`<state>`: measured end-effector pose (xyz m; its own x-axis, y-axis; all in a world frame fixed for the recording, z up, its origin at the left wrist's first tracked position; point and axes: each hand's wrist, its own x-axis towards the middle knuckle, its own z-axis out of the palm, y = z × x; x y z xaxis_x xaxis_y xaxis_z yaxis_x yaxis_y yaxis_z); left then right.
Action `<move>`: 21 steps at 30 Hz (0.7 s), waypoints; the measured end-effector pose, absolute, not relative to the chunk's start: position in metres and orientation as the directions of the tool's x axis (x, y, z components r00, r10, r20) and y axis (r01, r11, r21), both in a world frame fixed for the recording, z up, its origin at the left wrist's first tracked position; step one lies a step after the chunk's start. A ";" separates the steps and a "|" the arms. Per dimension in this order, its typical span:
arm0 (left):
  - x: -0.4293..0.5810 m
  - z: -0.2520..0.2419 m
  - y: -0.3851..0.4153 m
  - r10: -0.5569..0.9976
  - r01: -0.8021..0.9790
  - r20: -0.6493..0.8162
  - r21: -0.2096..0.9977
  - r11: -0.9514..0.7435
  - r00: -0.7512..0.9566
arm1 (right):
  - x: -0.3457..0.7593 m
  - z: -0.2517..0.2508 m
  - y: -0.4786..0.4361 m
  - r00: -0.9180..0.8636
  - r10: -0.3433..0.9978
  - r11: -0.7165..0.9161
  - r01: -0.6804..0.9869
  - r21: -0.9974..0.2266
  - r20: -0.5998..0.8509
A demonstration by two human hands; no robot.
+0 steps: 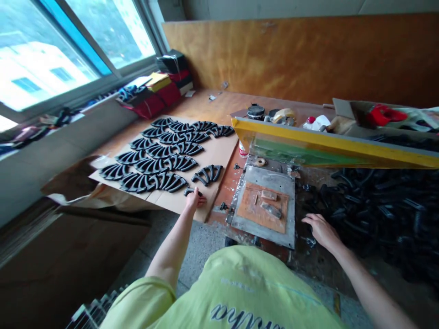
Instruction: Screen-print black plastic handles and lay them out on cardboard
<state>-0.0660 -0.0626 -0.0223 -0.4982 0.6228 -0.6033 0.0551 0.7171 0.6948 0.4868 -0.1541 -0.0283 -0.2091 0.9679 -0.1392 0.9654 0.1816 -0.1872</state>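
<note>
My left hand [195, 199] is stretched out to the near edge of a cardboard sheet [219, 151], fingers closed round a curved black plastic part [189, 191] that rests on the sheet. Several like black parts [161, 155] lie in rows across the cardboard. My right hand [320, 228] lies on the dark bench top with fingers spread, just right of a grey metal plate [267, 208] carrying an orange pad. A heap of black parts [384, 210] is right beside that hand.
A raised yellow-framed printing screen [329, 146] hangs over the plate. Behind it stand ink pots, a bottle and a cardboard box [346, 114]. A plywood wall runs along the back; a window sill with clutter [151, 91] lies to the left.
</note>
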 end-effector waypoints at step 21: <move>0.004 -0.018 -0.026 0.835 0.759 -0.049 0.390 0.522 -0.549 | 0.489 -0.044 -0.154 -0.200 0.952 0.141 0.958 -0.250 -0.232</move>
<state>0.0040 -0.0265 -0.0184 -0.5487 0.8346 -0.0491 0.7585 0.5217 0.3904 0.4891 -0.1537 -0.0439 -0.2002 0.9519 -0.2320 0.9580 0.1406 -0.2499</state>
